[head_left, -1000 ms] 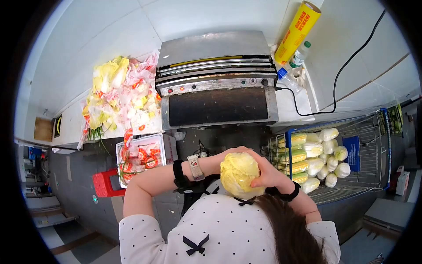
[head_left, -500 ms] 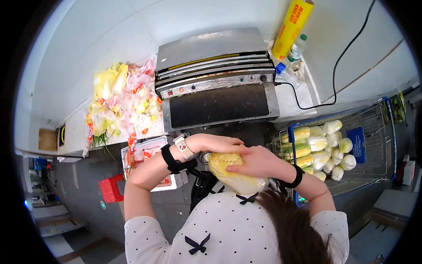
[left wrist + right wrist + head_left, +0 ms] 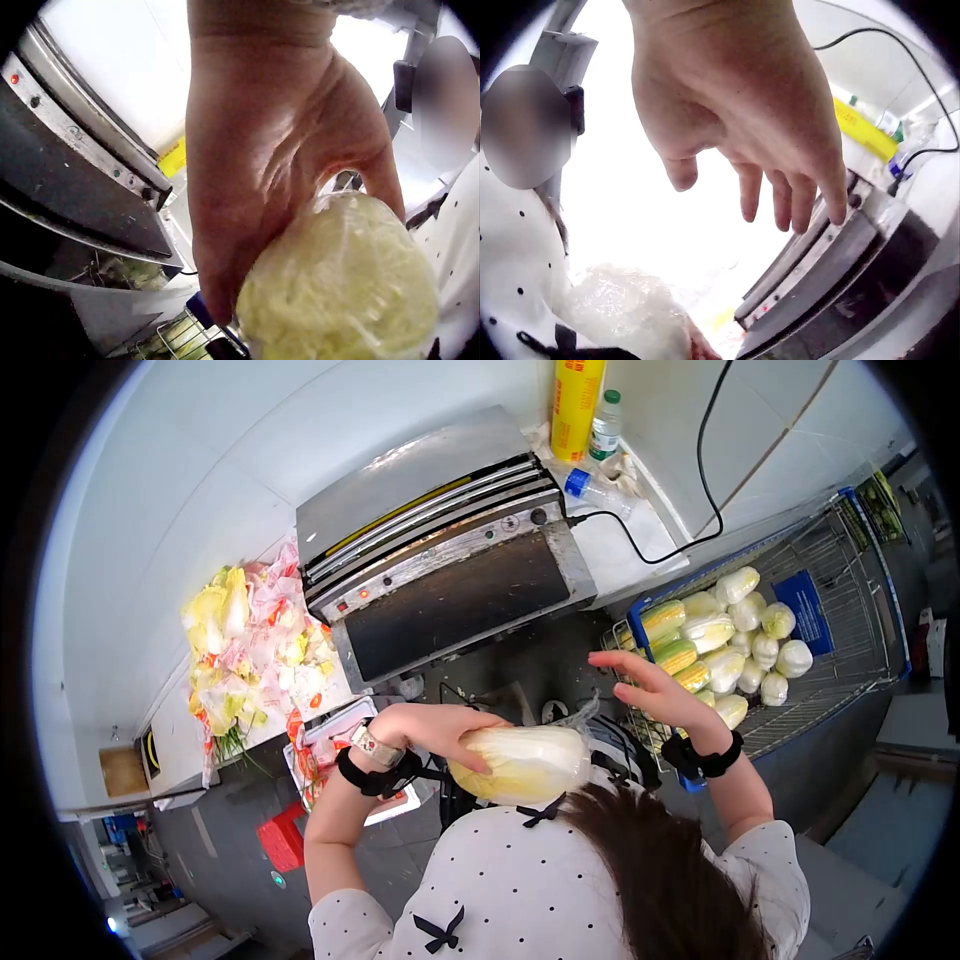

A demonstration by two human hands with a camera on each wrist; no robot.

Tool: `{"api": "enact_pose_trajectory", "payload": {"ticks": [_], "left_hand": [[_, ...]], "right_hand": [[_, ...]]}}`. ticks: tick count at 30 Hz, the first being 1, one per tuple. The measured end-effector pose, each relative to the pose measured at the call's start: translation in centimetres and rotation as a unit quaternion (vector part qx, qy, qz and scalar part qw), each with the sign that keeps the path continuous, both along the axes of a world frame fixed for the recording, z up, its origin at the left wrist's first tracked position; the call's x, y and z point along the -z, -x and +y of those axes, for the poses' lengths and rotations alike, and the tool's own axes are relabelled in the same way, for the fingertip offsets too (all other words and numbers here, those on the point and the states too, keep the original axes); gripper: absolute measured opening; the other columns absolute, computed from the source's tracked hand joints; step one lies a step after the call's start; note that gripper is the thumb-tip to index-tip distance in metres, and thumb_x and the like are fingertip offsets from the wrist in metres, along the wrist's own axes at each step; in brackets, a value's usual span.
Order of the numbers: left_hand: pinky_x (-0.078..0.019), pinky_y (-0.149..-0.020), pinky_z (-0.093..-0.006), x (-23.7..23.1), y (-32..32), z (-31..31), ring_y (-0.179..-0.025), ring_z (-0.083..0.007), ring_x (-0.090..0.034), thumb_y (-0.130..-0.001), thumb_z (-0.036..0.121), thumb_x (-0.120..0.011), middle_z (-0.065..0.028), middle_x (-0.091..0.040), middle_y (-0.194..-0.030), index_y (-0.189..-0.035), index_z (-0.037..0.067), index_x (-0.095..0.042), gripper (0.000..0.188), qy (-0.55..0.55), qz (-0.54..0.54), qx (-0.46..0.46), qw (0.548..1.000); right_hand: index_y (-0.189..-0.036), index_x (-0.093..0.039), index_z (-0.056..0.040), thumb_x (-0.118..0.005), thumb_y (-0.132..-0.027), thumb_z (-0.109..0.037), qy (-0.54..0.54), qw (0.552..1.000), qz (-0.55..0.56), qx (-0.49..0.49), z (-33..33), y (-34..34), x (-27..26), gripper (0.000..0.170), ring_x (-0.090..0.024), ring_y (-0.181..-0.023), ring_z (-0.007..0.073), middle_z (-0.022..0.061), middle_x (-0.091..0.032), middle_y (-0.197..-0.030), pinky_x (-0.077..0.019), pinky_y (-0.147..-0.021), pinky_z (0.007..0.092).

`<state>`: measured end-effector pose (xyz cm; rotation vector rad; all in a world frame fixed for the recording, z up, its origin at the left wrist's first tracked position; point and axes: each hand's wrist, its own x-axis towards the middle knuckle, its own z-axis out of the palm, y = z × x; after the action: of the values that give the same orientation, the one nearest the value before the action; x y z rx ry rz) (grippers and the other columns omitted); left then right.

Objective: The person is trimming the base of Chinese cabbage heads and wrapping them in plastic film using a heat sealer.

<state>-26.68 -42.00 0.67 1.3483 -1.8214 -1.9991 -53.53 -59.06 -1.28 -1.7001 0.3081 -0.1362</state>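
Note:
A napa cabbage [image 3: 530, 765] in clear plastic film lies on its side in front of the chest, leafy end to the left. The left hand [image 3: 430, 730] grips that end, thumb on the near side and fingers over the far side. In the left wrist view the yellow leafy end of the cabbage [image 3: 337, 285] shows wrinkled film. Loose film [image 3: 588, 710] sticks up at the white base end. The right hand [image 3: 655, 690] is apart from the cabbage, to its right, fingers extended; the right wrist view shows this hand [image 3: 735, 105] holding nothing.
A film-wrapping machine [image 3: 450, 600] stands on the counter ahead, with leaf scraps and bags [image 3: 250, 640] on its left. A yellow roll [image 3: 577, 410] and bottles [image 3: 605, 430] stand right. The cart [image 3: 850, 570] holds wrapped cabbages [image 3: 745, 645] and corn [image 3: 675, 657].
Both hands held the cabbage before; it has tipped from upright onto its side. The right hand has let go and moved right, while the left keeps its grip. The head view has turned.

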Motion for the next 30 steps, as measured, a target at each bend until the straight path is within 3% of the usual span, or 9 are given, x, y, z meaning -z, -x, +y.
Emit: {"api": "enact_pose_trajectory", "payload": {"ticks": [3, 8, 12, 15, 18, 22, 25, 26, 30], "left_hand": [[-0.0368, -0.094, -0.0289, 0.4, 0.1, -0.9, -0.111, -0.0212, -0.048, -0.072, 0.027, -0.070, -0.0178, -0.049, -0.123, -0.132, -0.002, -0.032, 0.076, 0.017, -0.019, 0.062, 0.998], [-0.0343, -0.097, -0.0307, 0.3, 1.5, -1.8, -0.118, -0.0238, -0.044, -0.066, 0.025, -0.074, -0.0189, -0.046, -0.126, -0.135, -0.002, -0.026, 0.088, -0.017, 0.089, 0.001, 0.996], [-0.0354, -0.096, -0.0309, -1.7, 3.5, -3.7, -0.117, -0.0224, -0.044, -0.055, 0.026, -0.081, -0.0166, -0.045, -0.128, -0.137, 0.000, -0.021, 0.105, 0.006, -0.082, 0.095, 0.992], [-0.0360, -0.096, -0.0313, -1.7, 4.2, -3.6, -0.115, -0.0207, -0.046, -0.049, 0.028, -0.085, -0.0137, -0.047, -0.125, -0.134, 0.001, -0.028, 0.106, 0.007, -0.095, 0.005, 0.995], [-0.0363, -0.096, -0.0326, 0.1, 3.5, -2.5, -0.113, -0.0206, -0.048, -0.049, 0.029, -0.085, -0.0122, -0.050, -0.122, -0.131, 0.002, -0.035, 0.100, 0.065, 0.078, -0.097, 0.990], [-0.0395, -0.093, -0.0352, -2.9, 2.8, -1.8, -0.109, -0.0266, -0.051, -0.049, 0.023, -0.084, -0.0141, -0.050, -0.120, -0.127, 0.006, -0.041, 0.091, 0.194, 0.040, -0.107, 0.974], [-0.0417, -0.090, -0.0367, -4.5, 2.7, -1.2, -0.107, -0.0299, -0.051, -0.048, 0.021, -0.082, -0.0143, -0.051, -0.117, -0.123, 0.007, -0.045, 0.085, 0.361, -0.029, -0.081, 0.929], [-0.0437, -0.085, -0.0383, -5.3, 3.0, -1.0, -0.102, -0.0334, -0.052, -0.048, 0.020, -0.081, -0.0148, -0.052, -0.115, -0.120, 0.008, -0.047, 0.081, 0.382, -0.044, -0.092, 0.919], [-0.0445, -0.080, -0.0386, -5.6, 2.9, 0.1, -0.098, -0.0341, -0.053, -0.049, 0.020, -0.080, -0.0152, -0.052, -0.113, -0.118, 0.009, -0.049, 0.077, 0.409, -0.052, -0.126, 0.903]], "right_hand": [[-0.131, -0.033, -0.0044, -0.045, -0.092, -0.016, -0.267, 0.962, 0.054, -0.024, 1.4, 1.5, 2.4, 0.043, -0.043, -0.115, 0.0170, 0.0093, -0.046, -0.123, -0.0336, -0.097, 0.0307], [-0.134, -0.028, -0.0060, -0.045, -0.093, -0.013, -0.381, 0.920, 0.029, -0.091, 3.7, 1.7, 2.7, 0.045, -0.051, -0.103, 0.0138, 0.0101, -0.051, -0.116, -0.0432, -0.089, 0.0300], [-0.136, -0.025, -0.0078, -0.046, -0.091, -0.013, -0.358, 0.931, 0.038, -0.054, 4.4, 1.6, 3.6, 0.050, -0.054, -0.099, 0.0147, 0.0094, -0.053, -0.114, -0.0454, -0.086, 0.0298], [-0.136, -0.023, -0.0083, -0.045, -0.092, -0.012, -0.380, 0.922, 0.069, -0.013, 3.9, 1.8, 2.4, 0.050, -0.057, -0.096, 0.0162, 0.0139, -0.054, -0.112, -0.0473, -0.084, 0.0293], [-0.138, -0.020, -0.0107, -0.044, -0.091, -0.010, -0.384, 0.922, 0.032, 0.028, 3.2, 2.0, -1.0, 0.052, -0.058, -0.096, 0.0171, 0.0156, -0.054, -0.114, -0.0479, -0.083, 0.0284], [-0.135, -0.029, -0.0080, -0.041, -0.093, -0.015, -0.227, 0.970, -0.068, -0.055, 2.0, 0.7, -3.5, 0.045, -0.053, -0.105, 0.0177, 0.0141, -0.051, -0.120, -0.0420, -0.088, 0.0291], [-0.131, -0.036, -0.0042, -0.043, -0.092, -0.017, -0.032, 0.985, -0.170, -0.009, 1.9, -1.4, -4.9, 0.041, -0.047, -0.112, 0.0195, 0.0128, -0.049, -0.122, -0.0369, -0.094, 0.0330], [-0.128, -0.039, -0.0020, -0.043, -0.091, -0.017, -0.139, 0.972, -0.187, -0.027, 2.5, -2.0, -4.7, 0.040, -0.042, -0.118, 0.0215, 0.0121, -0.047, -0.125, -0.0331, -0.098, 0.0351], [-0.123, -0.044, -0.0012, -0.042, -0.090, -0.014, -0.099, 0.973, -0.180, -0.102, 3.2, -2.8, -6.0, 0.036, -0.040, -0.120, 0.0237, 0.0132, -0.047, -0.124, -0.0294, -0.100, 0.0352]]}}
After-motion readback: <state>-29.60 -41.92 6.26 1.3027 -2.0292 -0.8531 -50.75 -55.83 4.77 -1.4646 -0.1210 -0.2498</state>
